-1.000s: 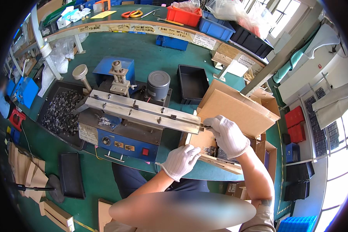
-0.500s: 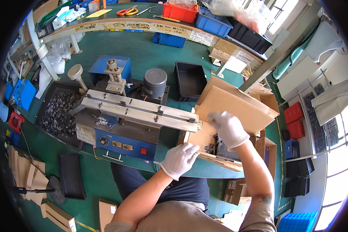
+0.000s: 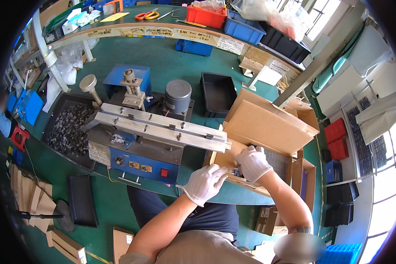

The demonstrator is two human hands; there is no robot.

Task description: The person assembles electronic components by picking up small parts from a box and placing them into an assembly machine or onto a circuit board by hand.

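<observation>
A cardboard box (image 3: 287, 169) with raised flaps stands at the right end of a bench machine. Small dark parts with thin metal pins (image 3: 236, 170) lie inside, near its front, beside rows of a dark gridded layer (image 3: 275, 159). My right hand (image 3: 253, 164), in a white glove, is down in the box over these parts; its fingers are curled, and what they hold is hidden. My left hand (image 3: 203, 184), also gloved, is closed at the box's near left corner, fingertips on its edge. Above it ends the machine's long metal rail (image 3: 163, 130).
The blue-fronted machine (image 3: 134, 165) fills the middle of the bench. A black tray of small dark parts (image 3: 70, 132) sits at its left. Behind the box is a black bin (image 3: 218, 94), beside a grey cylinder (image 3: 178, 97). More cardboard boxes (image 3: 304, 176) stand right of the box.
My right hand has come down and toward me, from above the back of the box to the parts at its front. My left hand has stayed at the corner.
</observation>
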